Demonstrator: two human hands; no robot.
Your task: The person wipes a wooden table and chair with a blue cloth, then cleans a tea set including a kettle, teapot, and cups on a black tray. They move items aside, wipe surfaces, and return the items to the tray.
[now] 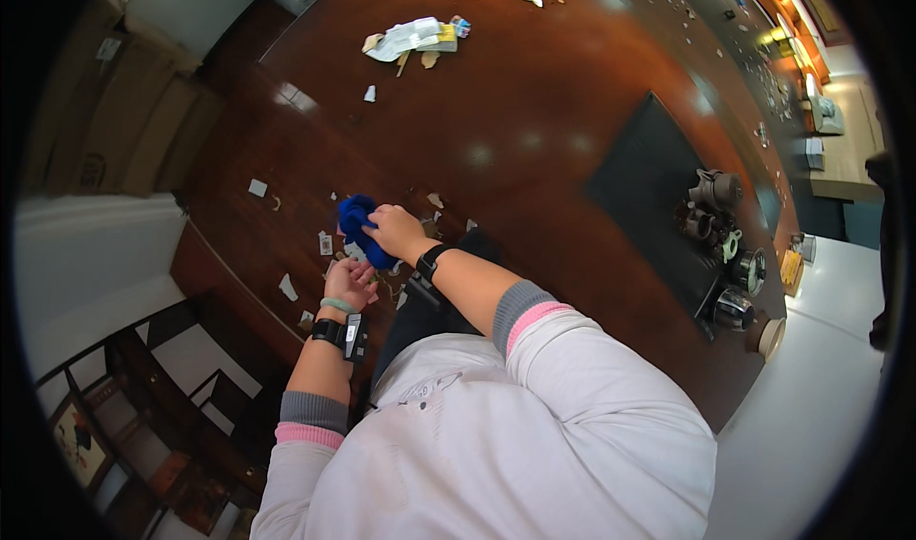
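Observation:
My right hand (396, 231) is closed on a bunched blue cloth (358, 216) over the near left part of a glossy reddish-brown wooden table (529, 103). Just below the cloth, my left hand (351, 280) is turned palm up with its fingers apart, holding nothing that I can see. Scraps of paper and other debris lie about and partly under both hands, among them a small printed card (325, 243) and a torn white scrap (288, 287).
Papers and scraps (415, 38) lie in a heap on the far part of the table. A black tray (644, 182) at the right bears dark teapots (715, 188) and glass pots. Cardboard boxes (122, 111) stand at the left; a wooden shelf unit (136, 411) is at the lower left.

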